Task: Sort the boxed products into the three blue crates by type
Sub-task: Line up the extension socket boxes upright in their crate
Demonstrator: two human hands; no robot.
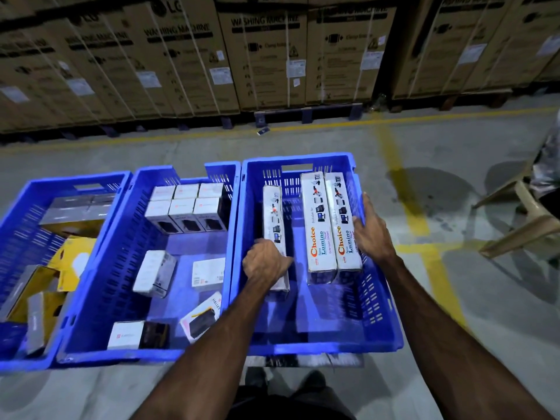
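Observation:
Three blue crates stand side by side on the floor. In the right crate (375,334) my left hand (265,262) grips the near end of a long white extension-socket box (272,216) standing on its edge. Two more such boxes (328,225) lie flat side by side against the right wall. My right hand (371,231) rests on the rightmost one with fingers spread over its edge. The middle crate (91,313) holds several small white boxes (186,207), some in neat rows at the back, others loose. The left crate (18,225) holds yellow and grey boxes (69,262).
Stacked brown washing-machine cartons (263,56) on pallets line the far wall. Yellow lines (403,201) cross the concrete floor. A beige plastic chair (527,219) with a seated person stands at the right. My feet are just below the crates.

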